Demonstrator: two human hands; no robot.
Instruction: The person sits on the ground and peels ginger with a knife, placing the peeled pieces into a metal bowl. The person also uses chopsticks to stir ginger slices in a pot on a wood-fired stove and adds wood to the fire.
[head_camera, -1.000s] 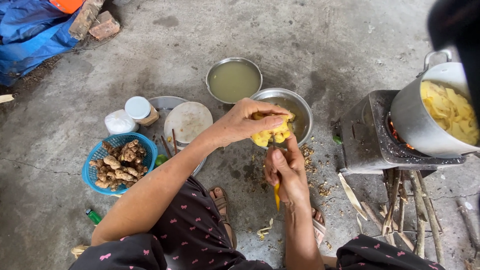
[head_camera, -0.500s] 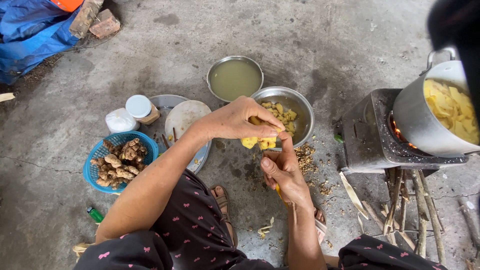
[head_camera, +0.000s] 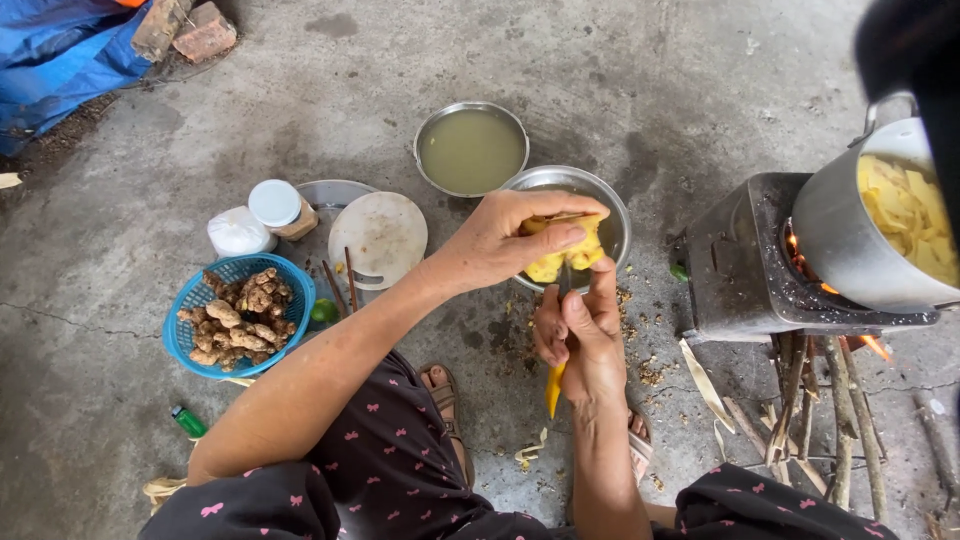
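The peeled root (head_camera: 565, 250) is bright yellow, and the knife handle (head_camera: 553, 388) is yellow-orange. The basket (head_camera: 238, 316) is blue mesh, filled with knobbly tan-brown roots (head_camera: 235, 318). Both bowls are shiny silver: the nearer bowl (head_camera: 612, 205) holds yellow pieces, the far bowl (head_camera: 471, 149) a cloudy olive-green liquid. The round board (head_camera: 378, 238) is off-white, the jar lid (head_camera: 274, 203) white. The trousers (head_camera: 390, 470) are black with small pink bows. The pot (head_camera: 850, 240) is grey metal, full of pale yellow slices. The floor (head_camera: 620, 70) is grey concrete with dark stains; a blue tarp (head_camera: 60, 60) lies at its far-left corner.
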